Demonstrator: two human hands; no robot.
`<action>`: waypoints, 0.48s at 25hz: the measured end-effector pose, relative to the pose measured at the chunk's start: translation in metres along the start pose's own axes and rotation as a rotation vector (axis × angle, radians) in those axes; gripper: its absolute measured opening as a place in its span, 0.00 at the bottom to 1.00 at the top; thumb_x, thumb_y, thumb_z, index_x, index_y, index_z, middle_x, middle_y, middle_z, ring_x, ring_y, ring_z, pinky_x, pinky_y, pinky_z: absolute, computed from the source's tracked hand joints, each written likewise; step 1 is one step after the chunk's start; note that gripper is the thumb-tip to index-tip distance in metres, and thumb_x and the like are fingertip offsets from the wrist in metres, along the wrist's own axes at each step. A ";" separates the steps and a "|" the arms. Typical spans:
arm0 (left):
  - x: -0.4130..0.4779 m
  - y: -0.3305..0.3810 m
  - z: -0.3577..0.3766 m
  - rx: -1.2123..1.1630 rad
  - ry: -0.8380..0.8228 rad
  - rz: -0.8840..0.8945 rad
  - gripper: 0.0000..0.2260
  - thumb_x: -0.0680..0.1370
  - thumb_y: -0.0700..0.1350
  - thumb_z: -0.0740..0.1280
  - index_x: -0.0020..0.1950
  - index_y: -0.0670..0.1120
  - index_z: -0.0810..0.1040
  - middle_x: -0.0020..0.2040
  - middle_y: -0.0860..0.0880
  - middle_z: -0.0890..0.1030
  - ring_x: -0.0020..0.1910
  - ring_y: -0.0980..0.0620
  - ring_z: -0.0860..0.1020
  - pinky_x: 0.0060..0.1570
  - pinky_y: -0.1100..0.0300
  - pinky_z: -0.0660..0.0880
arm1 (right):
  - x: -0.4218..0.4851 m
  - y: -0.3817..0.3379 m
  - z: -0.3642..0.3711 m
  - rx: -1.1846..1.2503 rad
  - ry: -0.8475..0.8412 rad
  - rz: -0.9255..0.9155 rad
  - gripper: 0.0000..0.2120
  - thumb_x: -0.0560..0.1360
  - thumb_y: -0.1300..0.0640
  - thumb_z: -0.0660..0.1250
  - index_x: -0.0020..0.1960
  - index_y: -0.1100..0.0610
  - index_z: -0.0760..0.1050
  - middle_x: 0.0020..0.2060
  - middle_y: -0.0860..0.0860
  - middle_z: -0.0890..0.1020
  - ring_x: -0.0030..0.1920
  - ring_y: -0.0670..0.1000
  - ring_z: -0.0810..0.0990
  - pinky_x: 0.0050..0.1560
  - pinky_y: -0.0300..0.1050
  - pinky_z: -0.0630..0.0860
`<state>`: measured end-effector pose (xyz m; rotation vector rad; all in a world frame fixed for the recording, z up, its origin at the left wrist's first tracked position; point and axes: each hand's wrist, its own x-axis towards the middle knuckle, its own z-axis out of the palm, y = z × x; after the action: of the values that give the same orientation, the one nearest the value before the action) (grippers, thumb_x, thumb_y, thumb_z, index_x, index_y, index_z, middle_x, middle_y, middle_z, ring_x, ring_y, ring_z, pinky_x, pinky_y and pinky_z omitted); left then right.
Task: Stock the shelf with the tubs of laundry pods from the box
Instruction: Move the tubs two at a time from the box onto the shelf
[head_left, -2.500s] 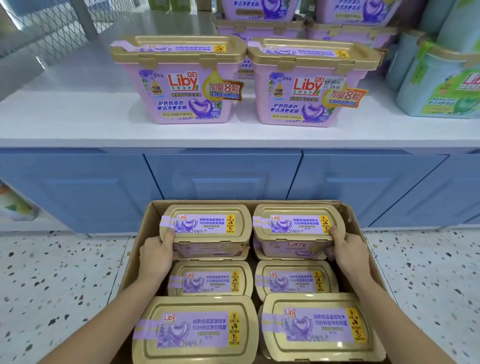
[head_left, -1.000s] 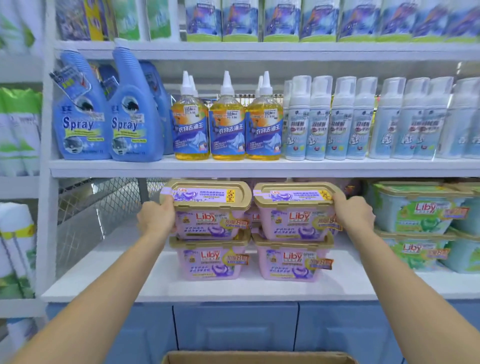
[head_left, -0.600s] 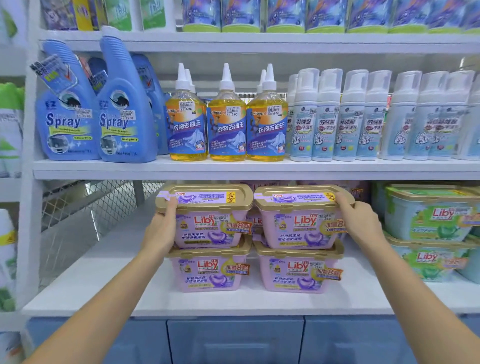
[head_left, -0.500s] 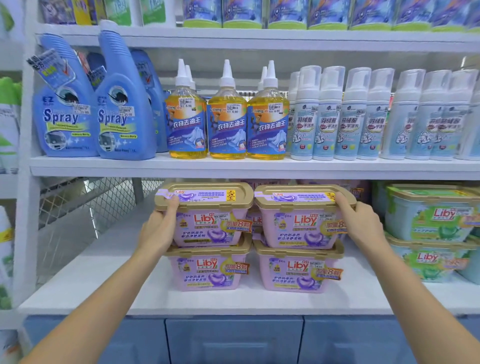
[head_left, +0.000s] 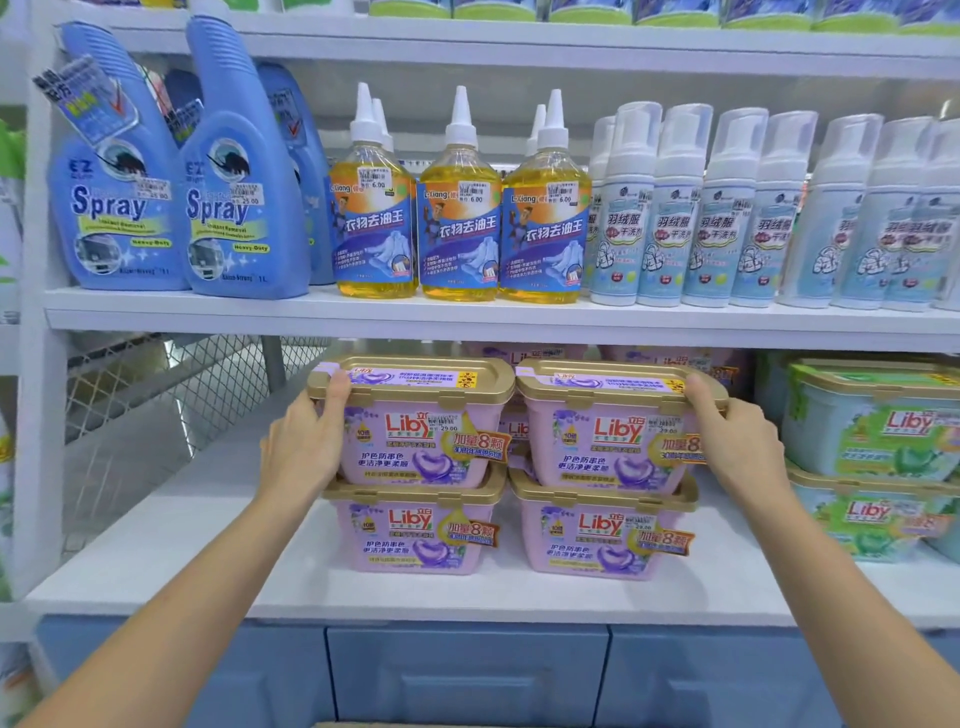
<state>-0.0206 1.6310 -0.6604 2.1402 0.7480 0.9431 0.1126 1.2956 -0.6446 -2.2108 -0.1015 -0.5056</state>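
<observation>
Two pink Liby pod tubs with gold lids sit side by side on top of two more on the white shelf. My left hand grips the left end of the upper left tub, thumb on its lid. My right hand grips the right end of the upper right tub. The upper tubs rest on the lower left tub and lower right tub. More pink tubs stand behind. Only a sliver of the box's edge shows at the bottom.
Green Liby tubs are stacked just right of my right hand. The shelf board above carries blue spray bottles, yellow bottles and white foam bottles. A wire mesh panel closes the left side. Blue cabinet doors lie below.
I lifted two tubs out of the box and set them on the two tubs on the shelf. Over the last half second they stayed put, with both hands still on them.
</observation>
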 end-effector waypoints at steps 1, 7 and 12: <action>-0.003 -0.001 0.002 0.001 -0.013 0.006 0.31 0.77 0.65 0.46 0.63 0.43 0.72 0.62 0.37 0.77 0.63 0.34 0.71 0.59 0.46 0.65 | 0.000 0.002 0.002 -0.003 0.012 -0.010 0.36 0.71 0.33 0.50 0.51 0.64 0.76 0.52 0.66 0.78 0.55 0.66 0.74 0.54 0.55 0.69; -0.031 -0.033 0.018 -0.175 -0.078 0.155 0.30 0.70 0.68 0.55 0.65 0.52 0.66 0.62 0.47 0.77 0.58 0.46 0.76 0.55 0.47 0.73 | -0.020 0.030 0.010 0.352 -0.033 -0.131 0.31 0.72 0.34 0.53 0.59 0.57 0.74 0.52 0.55 0.80 0.51 0.54 0.77 0.46 0.45 0.70; -0.058 -0.076 0.033 -0.164 -0.060 -0.024 0.44 0.64 0.65 0.66 0.73 0.46 0.59 0.72 0.45 0.68 0.69 0.45 0.68 0.66 0.46 0.67 | -0.063 0.096 0.043 0.392 -0.138 -0.044 0.44 0.60 0.28 0.62 0.68 0.52 0.63 0.59 0.52 0.77 0.58 0.51 0.74 0.56 0.47 0.68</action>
<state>-0.0451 1.6248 -0.7578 2.0035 0.6433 0.8917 0.0919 1.2731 -0.7631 -1.8588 -0.2978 -0.3239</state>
